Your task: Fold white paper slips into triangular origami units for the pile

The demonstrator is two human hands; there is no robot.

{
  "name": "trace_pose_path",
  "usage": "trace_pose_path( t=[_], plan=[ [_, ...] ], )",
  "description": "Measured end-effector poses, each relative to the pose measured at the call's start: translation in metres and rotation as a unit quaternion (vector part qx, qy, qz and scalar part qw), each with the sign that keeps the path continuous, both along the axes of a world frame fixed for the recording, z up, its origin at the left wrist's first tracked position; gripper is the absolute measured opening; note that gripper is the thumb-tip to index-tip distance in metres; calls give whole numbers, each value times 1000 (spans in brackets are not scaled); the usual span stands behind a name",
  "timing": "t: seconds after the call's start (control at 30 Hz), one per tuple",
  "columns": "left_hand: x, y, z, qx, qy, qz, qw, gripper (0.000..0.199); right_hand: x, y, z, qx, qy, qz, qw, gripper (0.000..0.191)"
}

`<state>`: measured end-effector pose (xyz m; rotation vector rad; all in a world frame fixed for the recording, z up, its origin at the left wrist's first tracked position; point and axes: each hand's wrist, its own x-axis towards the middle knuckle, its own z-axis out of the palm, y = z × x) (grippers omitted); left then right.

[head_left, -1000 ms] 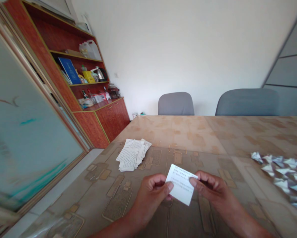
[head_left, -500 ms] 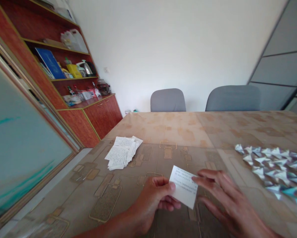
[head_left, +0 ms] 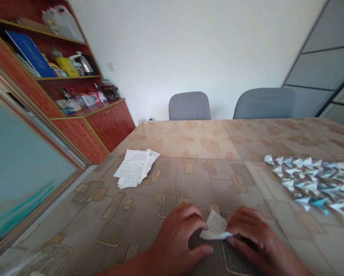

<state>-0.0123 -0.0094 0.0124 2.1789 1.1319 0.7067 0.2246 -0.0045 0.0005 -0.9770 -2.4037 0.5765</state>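
A small square of printed paper is low over the table in front of me, its near edge bent up. My right hand has the paper's right corner pinched between thumb and fingers. On the other side, my left hand is curved with its thumb well apart from its fingers. Its fingertips are at the paper's left edge; whether they press on it I cannot tell.
A loose stack of printed paper squares lies to the left on the patterned table. Rows of folded paper pieces stand on the right. Two grey chairs are behind the far edge, and a red-brown cabinet stands at left.
The paper was flat in my left hand's grip; now it is bent and held by my right hand. My left thumb has come off it. The view has tilted slightly down.
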Motion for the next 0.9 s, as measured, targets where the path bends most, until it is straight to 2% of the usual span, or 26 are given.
trace_pose_path(
  t=[0.07,0.17,0.3,0.43,0.53,0.6,0.67,0.7,0.77,0.8,0.9],
  plan=[
    [3,0,-5,24,9,-7,1000,25,-1,2,2,-29,3,-22,999,22],
    [6,2,-10,44,6,11,999,11,-3,6,3,-41,10,-50,998,28],
    [9,4,-13,48,4,33,998,8,-6,12,-1,-17,-4,-86,996,26],
    [9,4,-8,60,46,40,996,10,-8,17,-7,-7,-44,-124,991,21],
    [7,-2,-2,115,91,30,989,14,-9,17,-9,-3,-63,-133,989,19],
    [7,-9,-2,188,116,-11,975,23,-9,17,-9,1,-67,-138,988,17],
    [11,-18,-11,294,129,-81,944,30,-9,17,-9,5,-68,-141,988,16],
    [14,-22,-19,339,146,-87,925,25,-9,17,-8,9,-68,-142,987,16],
    [21,-29,-36,409,154,-73,897,22,-9,17,-8,17,-66,-143,987,17],
    [24,-32,-44,438,139,-41,887,20,-9,17,-8,20,-65,-144,987,18],
    [31,-36,-59,452,146,-14,880,20,-9,18,-8,18,-72,-146,986,18]
  ],
)
